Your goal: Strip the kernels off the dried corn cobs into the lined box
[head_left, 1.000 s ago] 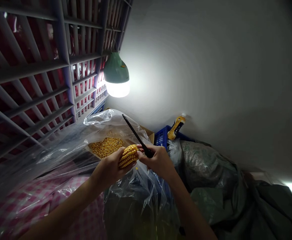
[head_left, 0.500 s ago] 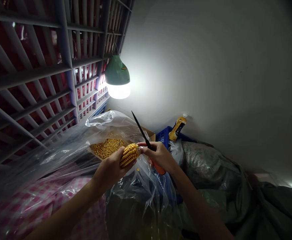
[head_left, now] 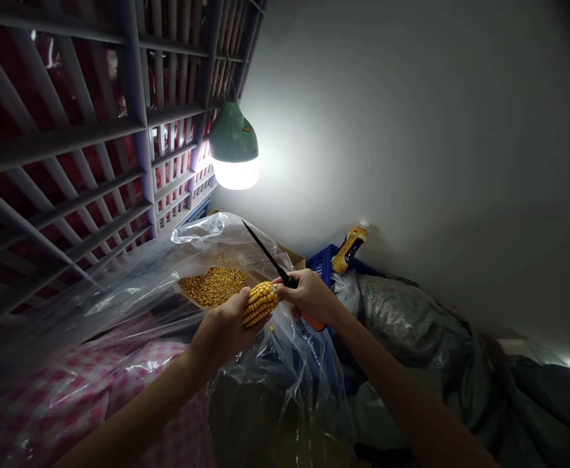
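Note:
My left hand (head_left: 223,328) is wrapped round a yellow corn cob (head_left: 259,304), its tip pointing right and slightly up. Rows of kernels still cover the side that shows. My right hand (head_left: 309,296) grips a tool by its orange handle (head_left: 314,322); the long black pointed shaft (head_left: 265,250) slants up to the left, above the cob. The thumb and fingertips of that hand touch the cob's right end. Behind the cob, loose corn kernels (head_left: 214,286) lie in a clear plastic bag (head_left: 143,279).
A lit green lamp (head_left: 234,140) hangs from a stacked plastic crate (head_left: 138,104) on the left. Behind my right hand, a yellow-labelled bottle (head_left: 350,247) leans in a blue crate (head_left: 320,261). Full sacks (head_left: 406,315) lie to the right, and pink checked cloth (head_left: 143,383) is below.
The tool's shaft has tilted further left, its tip shifting left. Both hands and the cob appear slightly further right, as the view has shifted a little.

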### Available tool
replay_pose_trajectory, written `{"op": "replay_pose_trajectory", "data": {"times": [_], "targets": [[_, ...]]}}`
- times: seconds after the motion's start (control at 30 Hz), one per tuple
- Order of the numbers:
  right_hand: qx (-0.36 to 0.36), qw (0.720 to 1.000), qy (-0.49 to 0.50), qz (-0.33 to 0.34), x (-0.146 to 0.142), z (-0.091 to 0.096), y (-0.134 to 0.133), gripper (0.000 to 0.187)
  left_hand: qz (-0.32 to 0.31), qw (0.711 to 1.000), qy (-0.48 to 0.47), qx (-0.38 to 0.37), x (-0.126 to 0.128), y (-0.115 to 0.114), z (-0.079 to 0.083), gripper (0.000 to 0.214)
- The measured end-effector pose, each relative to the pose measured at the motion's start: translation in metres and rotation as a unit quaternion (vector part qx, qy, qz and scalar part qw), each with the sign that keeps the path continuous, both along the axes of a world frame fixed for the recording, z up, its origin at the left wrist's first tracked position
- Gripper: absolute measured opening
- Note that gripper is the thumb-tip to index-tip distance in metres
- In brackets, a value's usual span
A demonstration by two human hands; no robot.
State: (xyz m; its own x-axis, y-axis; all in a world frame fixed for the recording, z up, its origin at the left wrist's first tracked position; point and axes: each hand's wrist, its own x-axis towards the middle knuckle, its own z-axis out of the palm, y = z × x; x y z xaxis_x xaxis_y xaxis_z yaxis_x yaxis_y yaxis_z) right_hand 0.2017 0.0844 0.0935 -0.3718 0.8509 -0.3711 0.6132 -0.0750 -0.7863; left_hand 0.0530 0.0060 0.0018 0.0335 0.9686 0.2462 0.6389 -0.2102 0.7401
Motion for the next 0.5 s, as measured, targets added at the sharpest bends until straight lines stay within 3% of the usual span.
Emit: {"op": "replay_pose_trajectory", "data": {"times": [0.1,0.27,0.5], "targets": [[-0.029,0.999,0.036,-0.02,0.007,-0.003,0.0,0.024,0.006,1.0,-0.01,-0.008,-0.001,0.0,0.001,0.027],[-0.04,0.999,0.02,0.025,0.008,0.005,-0.005,0.044,0.014,1.0,-0.008,-0.006,-0.001,0.003,-0.001,0.029],[0.049,0.997,-0.034,0.043,-0.002,0.005,-0.007,0.015,0.011,1.0,0.004,-0.015,0.0,0.002,-0.002,0.029]]}}
